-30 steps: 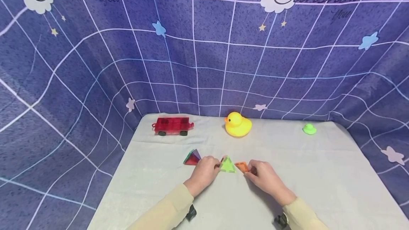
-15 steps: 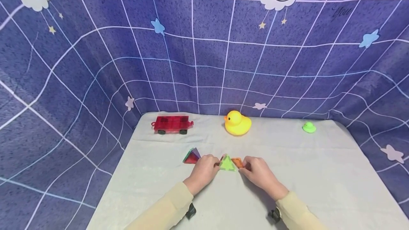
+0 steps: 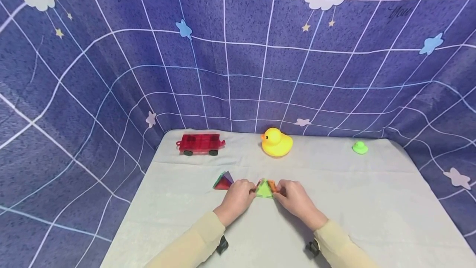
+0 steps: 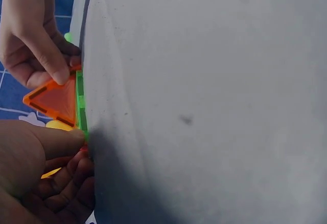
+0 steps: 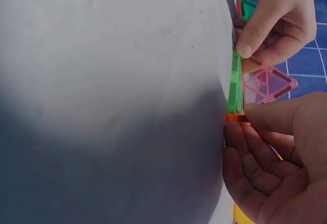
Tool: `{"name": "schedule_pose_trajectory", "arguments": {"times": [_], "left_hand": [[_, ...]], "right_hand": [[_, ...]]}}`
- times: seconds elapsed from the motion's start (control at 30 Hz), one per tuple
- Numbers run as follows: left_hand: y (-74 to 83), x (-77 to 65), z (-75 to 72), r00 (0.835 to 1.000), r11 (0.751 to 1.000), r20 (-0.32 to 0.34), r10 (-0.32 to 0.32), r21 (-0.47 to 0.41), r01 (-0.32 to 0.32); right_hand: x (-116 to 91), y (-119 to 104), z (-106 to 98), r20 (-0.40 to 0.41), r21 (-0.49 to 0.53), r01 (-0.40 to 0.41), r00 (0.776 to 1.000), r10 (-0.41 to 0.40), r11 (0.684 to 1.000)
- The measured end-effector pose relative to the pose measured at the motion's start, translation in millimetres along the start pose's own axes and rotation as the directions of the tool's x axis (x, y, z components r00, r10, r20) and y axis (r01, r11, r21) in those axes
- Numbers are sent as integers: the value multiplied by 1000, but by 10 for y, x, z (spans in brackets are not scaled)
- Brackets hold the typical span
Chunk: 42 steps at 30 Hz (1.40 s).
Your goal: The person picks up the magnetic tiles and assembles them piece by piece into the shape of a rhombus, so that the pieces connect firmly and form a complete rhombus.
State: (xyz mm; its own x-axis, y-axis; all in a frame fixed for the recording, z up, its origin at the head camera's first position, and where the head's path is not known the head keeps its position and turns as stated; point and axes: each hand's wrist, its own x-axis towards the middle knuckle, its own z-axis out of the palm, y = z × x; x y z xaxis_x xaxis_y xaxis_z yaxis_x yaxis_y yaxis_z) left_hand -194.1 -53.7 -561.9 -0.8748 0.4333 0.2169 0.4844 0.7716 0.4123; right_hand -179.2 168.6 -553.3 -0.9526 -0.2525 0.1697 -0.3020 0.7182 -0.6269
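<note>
A green triangular magnetic tile point(image 3: 264, 189) stands out in the middle of the table, with a pink triangular tile point(image 5: 276, 83) behind it. My left hand point(image 3: 237, 197) pinches the pink tile at its left corner, where it meets the green one. Thumb and fingers of my right hand point(image 3: 297, 202) grip an orange triangular tile point(image 4: 56, 99) against the green tile's right side. In the left wrist view the orange tile stands upright along the green tile's edge. Beside the left hand sits a small pyramid of tiles point(image 3: 223, 182), red, purple and green, partly hidden by that hand.
At the back of the white-covered table point(image 3: 178, 226) stand a red toy wagon base point(image 3: 201, 144), a yellow rubber duck point(image 3: 277, 143) and a small green duck point(image 3: 360, 148). A blue gridded cloth point(image 3: 238, 73) hangs behind and along the sides.
My right hand has moved left, bringing the orange tile from a gap to the right of the green tile up against it and tilting it upright. The left hand has stayed in place.
</note>
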Motion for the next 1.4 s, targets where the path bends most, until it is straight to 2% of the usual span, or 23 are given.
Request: {"name": "schedule_pose_trajectory", "arguments": {"times": [0.5,0.8,1.17,1.4], "left_hand": [[19,6,-8,1000,1000,14,-6,21,5],[50,-13,-32,999,997,31,19,69,-21],[88,-33,-29,997,985,-4,71,156,-70],[84,-26,-10,998,987,-13,64,149,-61]], "right_hand": [[3,-36,21,0,-11,-30,1000,30,999],[-38,-101,19,-35,-70,49,998,-51,996],[-71,-126,51,-81,-184,105,989,-121,977],[-62,-144,48,-77,-198,99,990,-116,975]]}}
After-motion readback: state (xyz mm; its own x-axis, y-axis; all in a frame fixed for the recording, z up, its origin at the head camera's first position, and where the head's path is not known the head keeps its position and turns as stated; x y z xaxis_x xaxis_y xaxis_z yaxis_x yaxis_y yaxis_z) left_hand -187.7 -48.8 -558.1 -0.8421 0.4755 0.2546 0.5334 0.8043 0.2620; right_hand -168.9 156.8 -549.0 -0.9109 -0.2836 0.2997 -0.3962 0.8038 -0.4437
